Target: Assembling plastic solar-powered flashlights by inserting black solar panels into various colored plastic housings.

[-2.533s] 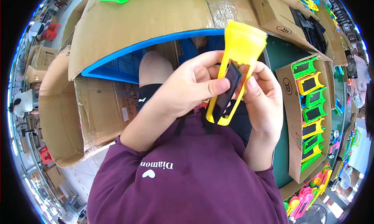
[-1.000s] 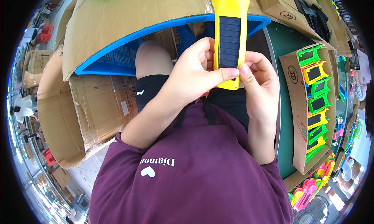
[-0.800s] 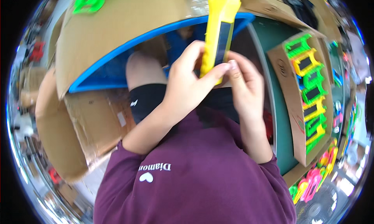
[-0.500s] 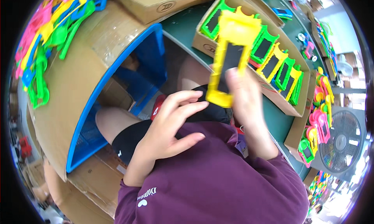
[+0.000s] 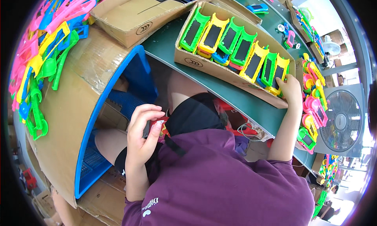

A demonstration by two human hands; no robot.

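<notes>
My right hand [image 5: 291,89] is at the right end of a long carton [image 5: 235,76]. Its thumb lies over the dark panel of a yellow plastic frame [image 5: 280,69], with the fingers round the frame's edge. Beside that piece stands a row of similar frames, among them a green frame [image 5: 269,69], another yellow frame [image 5: 254,63] and, at the far left, a green frame [image 5: 194,33]. Further coloured pieces show partly underneath them. Above my lap, my left hand [image 5: 142,133] is empty, thumb and curved fingers apart.
A blue plastic crate [image 5: 103,94] stands left of my legs, against brown cardboard heaped with coloured plastic pieces [image 5: 51,65]. Another carton [image 5: 133,18] lies on the green tabletop [image 5: 163,55]. At right are more plastic pieces [image 5: 314,104] and a fan [image 5: 340,120].
My right hand has moved right, from holding a yellow frame above my lap to the carton's right end. My left hand has shifted left and lower. The view has turned somewhat.
</notes>
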